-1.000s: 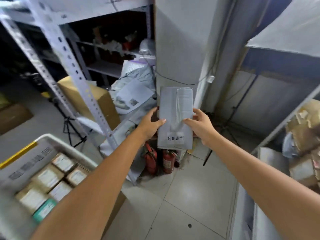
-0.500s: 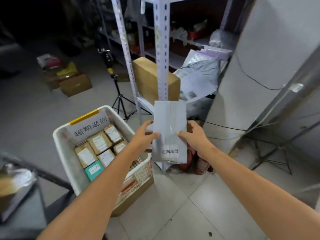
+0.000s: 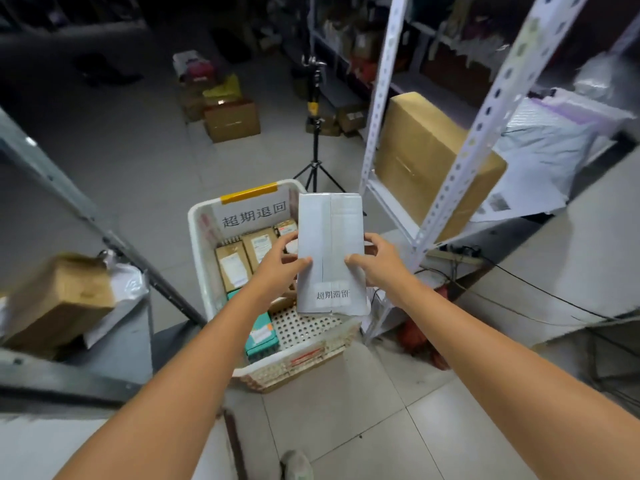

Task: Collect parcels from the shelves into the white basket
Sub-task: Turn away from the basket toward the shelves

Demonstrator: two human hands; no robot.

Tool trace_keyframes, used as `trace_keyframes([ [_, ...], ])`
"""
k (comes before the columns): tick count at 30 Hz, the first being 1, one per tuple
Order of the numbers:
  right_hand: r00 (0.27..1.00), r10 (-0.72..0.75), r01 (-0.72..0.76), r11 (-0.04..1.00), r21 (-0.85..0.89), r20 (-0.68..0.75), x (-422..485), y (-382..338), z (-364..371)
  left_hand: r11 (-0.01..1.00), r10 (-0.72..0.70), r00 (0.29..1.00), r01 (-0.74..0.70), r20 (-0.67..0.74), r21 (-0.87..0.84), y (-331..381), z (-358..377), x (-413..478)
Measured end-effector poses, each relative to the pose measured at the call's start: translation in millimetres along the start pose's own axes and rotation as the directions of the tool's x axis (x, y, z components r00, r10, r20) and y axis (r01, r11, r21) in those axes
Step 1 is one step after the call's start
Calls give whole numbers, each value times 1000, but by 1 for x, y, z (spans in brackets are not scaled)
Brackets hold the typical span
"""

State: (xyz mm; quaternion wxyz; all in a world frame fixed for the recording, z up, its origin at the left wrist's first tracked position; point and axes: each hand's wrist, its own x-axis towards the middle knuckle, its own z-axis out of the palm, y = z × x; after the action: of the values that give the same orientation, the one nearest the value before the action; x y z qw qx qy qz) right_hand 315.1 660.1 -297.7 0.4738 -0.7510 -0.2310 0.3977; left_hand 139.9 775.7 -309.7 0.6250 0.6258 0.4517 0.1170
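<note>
Pinched between left hand [image 3: 277, 269] and right hand [image 3: 378, 265], the grey parcel [image 3: 330, 247] has been swung over the white basket [image 3: 198, 237] for release.

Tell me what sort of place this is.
Probably a courier parcel storeroom: perforated metal shelving holds a brown carton and plastic mailer bags, the white basket holds labelled parcels, and more cartons sit on the floor. The left hand and right hand hold a grey parcel.

Basket [image 3: 200, 244] wall behind parcel [image 3: 329, 237] hidden, box [image 3: 59, 299] blurred, shoe [image 3: 296, 465] cut off
</note>
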Motion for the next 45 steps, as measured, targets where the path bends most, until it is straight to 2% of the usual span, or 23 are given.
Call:
trace_keyframes([
  [8,980,55,-37,994,-99,190,71,18,58,977,-153,980,131,-125,-168,-49,-28,32],
  [15,910,168,-84,970,-229,379,135,50,86,913,-321,914,227,-250,-340,-92,-18,64],
  [18,870,237,-99,943,-319,432,160,70,97,913,-345,881,234,-324,-335,-117,-13,79],
  [22,827,258,-86,936,-342,499,182,100,118,918,-364,854,262,-372,-298,-158,-13,99],
  [33,808,331,-166,922,-351,487,211,183,162,882,-443,845,349,-301,-318,-250,-8,138],
  [45,824,369,-215,906,-365,431,236,231,168,853,-486,841,397,-239,-339,-300,9,178],
])
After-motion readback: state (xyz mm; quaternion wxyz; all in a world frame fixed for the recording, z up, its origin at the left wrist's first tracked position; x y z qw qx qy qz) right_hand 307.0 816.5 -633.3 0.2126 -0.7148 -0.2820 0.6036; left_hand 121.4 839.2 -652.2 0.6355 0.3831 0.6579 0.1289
